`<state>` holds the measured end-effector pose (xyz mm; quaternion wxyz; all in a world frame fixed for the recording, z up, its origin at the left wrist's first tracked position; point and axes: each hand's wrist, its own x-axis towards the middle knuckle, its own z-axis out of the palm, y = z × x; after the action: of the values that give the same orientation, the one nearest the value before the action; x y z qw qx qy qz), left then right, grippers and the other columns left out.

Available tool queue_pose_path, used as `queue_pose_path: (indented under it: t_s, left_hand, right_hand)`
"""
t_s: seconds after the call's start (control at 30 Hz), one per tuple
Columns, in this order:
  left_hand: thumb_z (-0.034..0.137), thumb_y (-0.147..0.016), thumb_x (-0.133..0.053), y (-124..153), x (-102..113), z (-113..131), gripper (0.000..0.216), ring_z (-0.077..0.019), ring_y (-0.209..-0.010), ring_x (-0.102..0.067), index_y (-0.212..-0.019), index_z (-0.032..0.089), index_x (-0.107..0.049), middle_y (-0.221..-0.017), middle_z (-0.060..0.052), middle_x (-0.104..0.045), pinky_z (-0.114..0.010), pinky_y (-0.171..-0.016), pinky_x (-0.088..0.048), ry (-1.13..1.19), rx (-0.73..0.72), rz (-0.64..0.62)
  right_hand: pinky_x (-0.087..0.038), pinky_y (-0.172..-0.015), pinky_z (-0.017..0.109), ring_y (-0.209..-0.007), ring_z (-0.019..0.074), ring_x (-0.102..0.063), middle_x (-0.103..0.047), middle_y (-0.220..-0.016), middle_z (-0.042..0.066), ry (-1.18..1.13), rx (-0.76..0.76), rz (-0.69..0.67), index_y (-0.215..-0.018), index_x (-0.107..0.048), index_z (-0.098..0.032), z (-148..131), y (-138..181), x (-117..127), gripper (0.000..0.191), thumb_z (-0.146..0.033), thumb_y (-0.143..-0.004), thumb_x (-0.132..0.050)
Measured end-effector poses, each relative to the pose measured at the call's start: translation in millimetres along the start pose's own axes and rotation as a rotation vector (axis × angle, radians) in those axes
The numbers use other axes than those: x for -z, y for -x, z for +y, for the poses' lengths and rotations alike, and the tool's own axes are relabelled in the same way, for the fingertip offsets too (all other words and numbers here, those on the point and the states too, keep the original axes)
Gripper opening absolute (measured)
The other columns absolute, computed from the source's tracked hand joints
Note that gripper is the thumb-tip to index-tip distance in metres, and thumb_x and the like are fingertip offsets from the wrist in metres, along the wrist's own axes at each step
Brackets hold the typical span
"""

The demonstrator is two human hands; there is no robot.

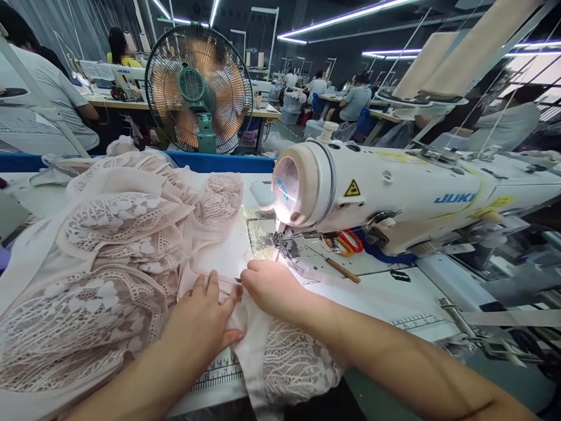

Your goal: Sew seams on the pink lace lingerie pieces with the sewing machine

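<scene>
My left hand (199, 318) lies open on a pale pink lace bra (302, 359), its spread fingers pressing the fabric to the table. Right beside it, my right hand (272, 286) is closed around a small tool with a dark pointed metal tip (238, 280). The tip points left, close to my left fingers and at the bra's seam; the rest of the tool is hidden in my fist. One lace cup hangs toward the table's front edge, below my right wrist. Just beyond my right hand is the needle area of a white sewing machine (412, 193).
A heap of lace bras (105, 280) covers the table's left side. Right of the needle lie orange-and-red-handled scissors (350, 241) and a wooden-handled awl (342, 269). A ruler tape (219, 374) runs along the front edge. Behind stands a large fan (199, 88); several people sit at other machines.
</scene>
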<state>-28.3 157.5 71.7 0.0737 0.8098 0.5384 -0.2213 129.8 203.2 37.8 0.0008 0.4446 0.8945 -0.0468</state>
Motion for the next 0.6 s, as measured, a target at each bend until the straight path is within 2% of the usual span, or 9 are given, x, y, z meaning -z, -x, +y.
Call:
queue_pose_path:
  t_s: [0.13,0.3,0.47,0.6]
  left_hand:
    - [0.049,-0.090,-0.066,-1.2,-2.4,-0.5,0.073,-0.0421,-0.144,-0.035,-0.153,0.029,-0.035,-0.158,-0.026,-0.032,-0.048,-0.111,-0.043,0.003,-0.009,0.024]
    - [0.049,-0.089,-0.066,-1.6,-6.8,-2.1,0.069,-0.0424,-0.143,-0.037,-0.150,0.027,-0.042,-0.157,-0.026,-0.033,-0.049,-0.111,-0.043,-0.013,-0.020,0.049]
    - [0.046,-0.088,-0.069,-2.5,-9.6,-1.2,0.071,-0.0426,-0.142,-0.038,-0.151,0.031,-0.039,-0.156,-0.026,-0.035,-0.049,-0.106,-0.048,0.003,-0.005,0.072]
    - [0.046,-0.088,-0.068,-3.9,-9.5,-0.3,0.068,-0.0437,-0.141,-0.040,-0.150,0.033,-0.041,-0.156,-0.026,-0.036,-0.049,-0.104,-0.049,0.004,-0.014,0.081]
  right_hand:
    - [-0.031,-0.058,0.029,-0.071,0.0182,-0.054,-0.062,-0.080,0.006,-0.016,0.010,0.030,-0.087,-0.067,-0.017,-5.4,-9.5,-2.8,0.012,-0.014,-0.089,-0.056]
    - [-0.034,-0.061,0.029,-0.074,0.0186,-0.056,-0.062,-0.081,0.006,-0.049,0.035,-0.004,-0.091,-0.068,-0.016,-9.9,-20.3,-5.6,0.009,-0.015,-0.086,-0.061]
    - [-0.032,-0.058,0.029,-0.072,0.0181,-0.055,-0.062,-0.080,0.006,-0.028,0.033,-0.024,-0.089,-0.068,-0.016,-2.2,-7.7,-2.5,0.012,-0.014,-0.089,-0.057]
    - [-0.025,-0.053,0.031,-0.065,0.0172,-0.051,-0.061,-0.075,0.005,0.025,-0.006,-0.029,-0.081,-0.066,-0.017,7.0,9.3,2.0,0.013,-0.009,-0.085,-0.057]
